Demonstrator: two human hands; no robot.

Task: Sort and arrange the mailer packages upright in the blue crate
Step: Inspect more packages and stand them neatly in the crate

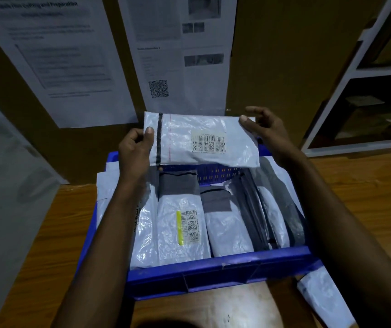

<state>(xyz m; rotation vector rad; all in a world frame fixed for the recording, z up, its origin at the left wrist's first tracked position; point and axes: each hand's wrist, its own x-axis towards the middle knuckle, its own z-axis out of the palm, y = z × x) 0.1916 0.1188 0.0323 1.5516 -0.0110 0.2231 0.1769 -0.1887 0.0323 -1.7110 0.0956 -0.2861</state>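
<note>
Blue plastic crate point(213, 265) with a slotted far wall stands on a brown wooden table point(367, 197), and there is one of it. One pale grey poly mailer with a black strip and a barcode label point(185, 129) is held lengthwise in the air over the crate's far edge, between two bare hands.

Inside the crate, three pale mailers lie leaning back with their faces up. They are a crinkled one partly under the left forearm point(144, 233), one with a yellow strip beside its barcodes point(178, 247), and one with a grey flap point(225, 233). To their right is a tight row of dark and pale mailers standing on edge point(272, 209), too overlapped to count. At least one more white mailer point(102, 185) pokes over the crate's left rim. One further pale mailer point(324, 299) lies flat on the table just right of the crate.

The left hand point(135, 150) pinches the held mailer's left end, its thumb point(149, 133) flat on the front beside the black strip and the fingers curled behind. The right hand point(270, 133) holds the upper right corner more loosely, its thumb point(245, 121) on the front and the fingers spread and half curled behind.

Two printed paper sheets point(59, 55) hang on the brown board behind, and one white shelf unit point(355, 72) stands at the right.
</note>
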